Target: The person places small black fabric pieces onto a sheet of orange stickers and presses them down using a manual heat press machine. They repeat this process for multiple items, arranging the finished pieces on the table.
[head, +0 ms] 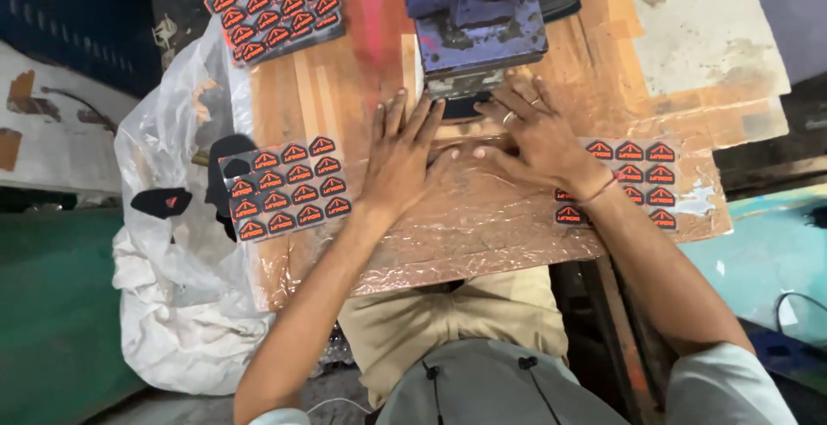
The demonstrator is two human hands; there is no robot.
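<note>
Dim, soft light; edges warped, blurry.

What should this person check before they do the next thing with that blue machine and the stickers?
1. Fingers away from the press: not ok. The left hand and right hand have fingertips right at the foot of the blue machine.
2. Dark piece sitting straight under the machine: cannot tell, the hands hide most of it.
3. Hands free: ok, both lie flat and hold nothing.
4. Sticker sheet on the left within reach: ok, beside the left hand.
5. Sticker sheet on the right lying flat: ok, though the right wrist covers part of it.
6. Table cover smooth: not ok, the plastic looks wrinkled.
</note>
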